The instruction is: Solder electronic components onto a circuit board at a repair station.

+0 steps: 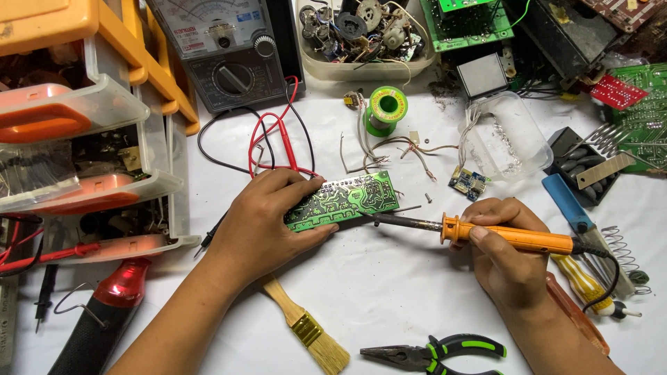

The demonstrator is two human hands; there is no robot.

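While left hand (267, 219) pinches green printed circuit board (344, 201) steady, tilted solder-side up, right hand (504, 253) grips orange-handled soldering iron (486, 232), tip touching board edge.

Two hands (271, 222), one green circuit board (344, 200), one soldering iron (486, 235), one pliers (438, 351), one brush (309, 326).

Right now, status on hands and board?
Left hand holding green circuit board tilted on white table. Right hand gripping orange soldering iron, tip at board's edge. Nothing between them; brush, pliers lie nearby.
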